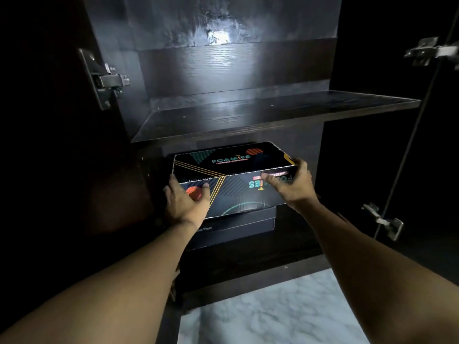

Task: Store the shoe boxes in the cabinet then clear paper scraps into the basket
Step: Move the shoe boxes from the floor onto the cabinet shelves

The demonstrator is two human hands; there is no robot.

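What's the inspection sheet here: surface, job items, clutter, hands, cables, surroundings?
Surface: dark wooden shelf; the compartment below it is in use.
Job's things: Foamies shoe box over a black box in the lower compartment; contact unclear. Basket and paper scraps not seen.
Clutter: nothing seen.
Hands: left hand grips the Foamies shoe box at its left front corner; right hand grips its right end.
Cables: nothing seen.
Surroundings: metal hinges on both sides; marble floor below; dim light.

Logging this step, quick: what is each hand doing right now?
The left hand grips the left end of the Foamies shoe box.
The right hand grips the right end of the same box.
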